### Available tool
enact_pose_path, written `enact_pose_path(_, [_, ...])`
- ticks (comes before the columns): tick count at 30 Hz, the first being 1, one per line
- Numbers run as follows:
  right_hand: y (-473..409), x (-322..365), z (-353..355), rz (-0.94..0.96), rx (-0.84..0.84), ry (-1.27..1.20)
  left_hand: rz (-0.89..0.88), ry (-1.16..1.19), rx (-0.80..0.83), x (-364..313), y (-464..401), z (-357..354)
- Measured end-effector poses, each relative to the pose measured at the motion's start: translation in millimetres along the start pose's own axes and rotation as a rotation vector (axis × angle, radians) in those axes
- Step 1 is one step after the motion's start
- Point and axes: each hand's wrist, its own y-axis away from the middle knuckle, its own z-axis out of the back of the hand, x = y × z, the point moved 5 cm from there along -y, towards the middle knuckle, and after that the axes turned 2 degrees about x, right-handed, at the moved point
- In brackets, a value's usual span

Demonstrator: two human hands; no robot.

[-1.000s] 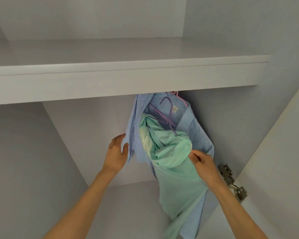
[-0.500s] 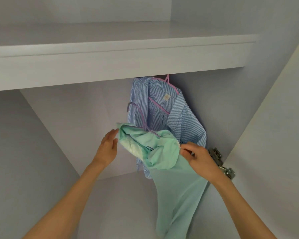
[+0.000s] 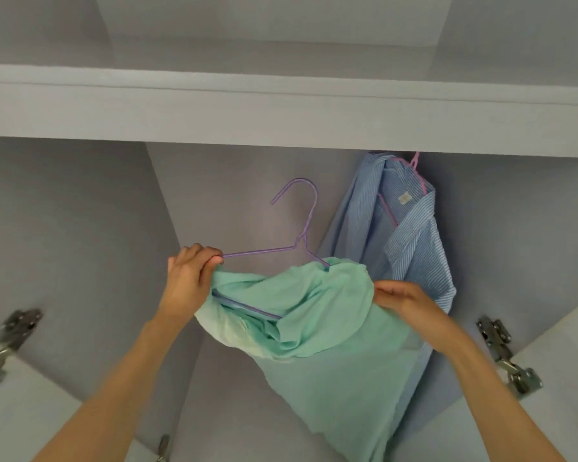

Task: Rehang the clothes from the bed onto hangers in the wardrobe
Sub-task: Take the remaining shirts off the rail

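A: What do the hands hold?
B: The left hand (image 3: 189, 281) pinches the thin purple wire hanger (image 3: 299, 235) and soft mint shirt (image 3: 317, 331); the right hand (image 3: 402, 300) pinches the shirt's crumpled edge.
A: Room?
B: Open space above the left fingers, under the smooth shelf (image 3: 281, 118).
A: Beyond the right fingers?
B: A striped blue shirt (image 3: 411, 235) hangs on a pink hanger (image 3: 414, 161); its label is unreadable.

We see pale grey wardrobe interior (image 3: 234, 195), thick white shelf (image 3: 281, 118) across top w/ upper compartment above, metal door hinge at left (image 3: 10, 341), hinge at right (image 3: 501, 355), white doors open both sides, soft even light.
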Motion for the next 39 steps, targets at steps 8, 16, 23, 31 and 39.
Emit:
enact_pose_path(8, [-38, 32, -73, 0.216, 0.162, 0.182, 0.184, -0.082, -0.074, 34, 63, 62])
enact_pose_path(16, [-59, 50, -135, 0.537, 0.302, 0.367, 0.392, -0.268, -0.159, 12, 132, 133])
enact_pose_path(23, [-53, 66, -190, 0.526, 0.501, 0.047, 0.762, -0.061, -0.594, -18, 214, 198])
enact_pose_path(31, [5, 80, -267, 0.553, 0.762, -0.047, 1.119, -0.029, -0.887, -47, 290, 223])
enact_pose_path(39, [71, 76, -327, 0.57, 0.952, -0.033, 1.273, -0.009, -1.081, -57, 381, 283])
